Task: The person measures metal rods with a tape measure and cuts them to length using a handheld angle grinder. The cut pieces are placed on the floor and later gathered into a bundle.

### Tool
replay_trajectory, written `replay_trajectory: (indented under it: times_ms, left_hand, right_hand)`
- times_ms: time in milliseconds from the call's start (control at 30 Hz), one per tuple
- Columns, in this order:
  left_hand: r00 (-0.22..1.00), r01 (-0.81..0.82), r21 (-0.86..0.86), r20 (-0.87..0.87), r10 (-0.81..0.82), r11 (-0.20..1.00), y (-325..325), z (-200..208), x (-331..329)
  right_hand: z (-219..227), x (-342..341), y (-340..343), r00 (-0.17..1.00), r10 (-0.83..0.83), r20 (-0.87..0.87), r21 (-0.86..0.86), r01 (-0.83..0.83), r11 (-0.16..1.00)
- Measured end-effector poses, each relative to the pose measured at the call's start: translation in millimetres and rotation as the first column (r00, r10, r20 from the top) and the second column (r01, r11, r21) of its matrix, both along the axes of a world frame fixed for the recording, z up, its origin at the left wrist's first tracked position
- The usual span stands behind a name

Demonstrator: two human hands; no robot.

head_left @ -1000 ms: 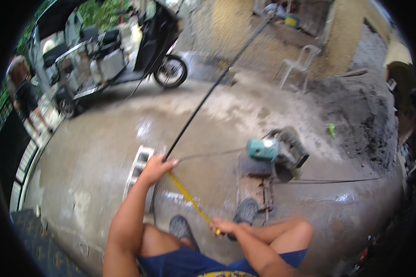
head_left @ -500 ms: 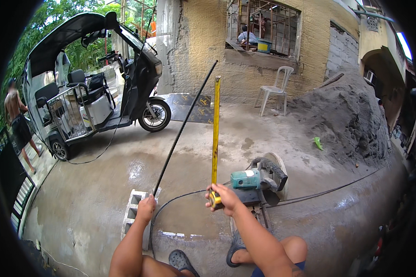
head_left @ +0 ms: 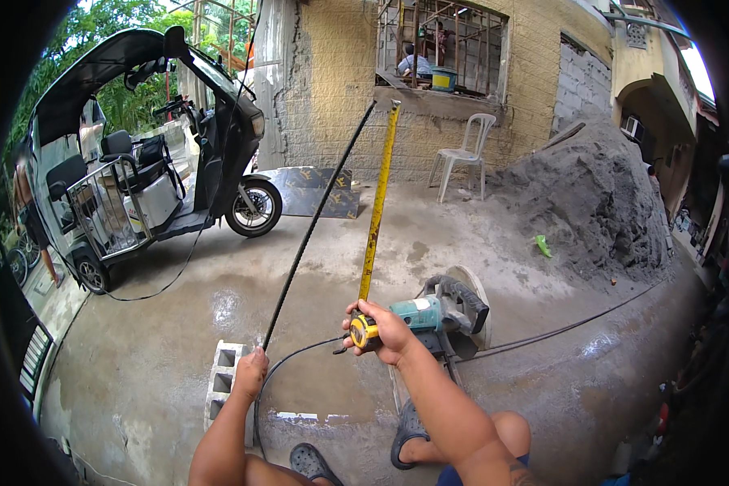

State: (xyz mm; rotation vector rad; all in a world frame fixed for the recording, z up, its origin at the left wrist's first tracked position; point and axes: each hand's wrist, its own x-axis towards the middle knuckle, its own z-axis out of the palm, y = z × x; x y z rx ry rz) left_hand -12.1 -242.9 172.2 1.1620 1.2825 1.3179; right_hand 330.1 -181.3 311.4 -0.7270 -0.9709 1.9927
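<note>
Concrete floor (head_left: 178, 324) spreads out, damp in patches, under both hands. The right hand (head_left: 385, 330) is clamped around a yellow tape measure case (head_left: 364, 331), and its yellow blade (head_left: 377, 202) stands up stiff, leaning slightly right toward the far wall. The left hand (head_left: 250, 371) is closed around the near end of a long dark steel rod (head_left: 316, 219), which slants up and to the right, ending near the tip of the blade; the two run close together but apart. Just left of the left hand sits a grey hollow block (head_left: 219, 381) on the floor. Right of the right hand lies a teal cutting machine (head_left: 437, 312) with a round disc. Farther off stand a covered three-wheeler (head_left: 138, 162) on the left, a white plastic chair (head_left: 466, 154) by the wall, and a dark sand heap (head_left: 591, 202) on the right.
</note>
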Motion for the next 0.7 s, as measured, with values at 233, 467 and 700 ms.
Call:
replay_trajectory:
  times_ms: [233, 467, 700]
  left_hand:
    - [1.000, -0.002, -0.009, 0.031, 0.002, 1.000, 1.8, -2.5, -1.2]
    - [0.999, -0.027, -0.064, 0.038, 0.030, 0.998, 2.0, 1.1, 11.3]
    - [0.973, 0.039, -0.127, 0.232, -0.009, 0.991, 24.2, 11.8, 48.7]
  right_hand:
    - [8.8, -7.8, 5.0, 0.996, 0.052, 0.075, 0.023, -0.053, 0.998]
    - [-2.8, -12.6, 5.3, 0.995, 0.092, 0.031, 0.029, -0.093, 0.995]
    - [-7.3, -25.0, -4.0, 0.994, 0.012, 0.110, 0.013, -0.014, 1.000]
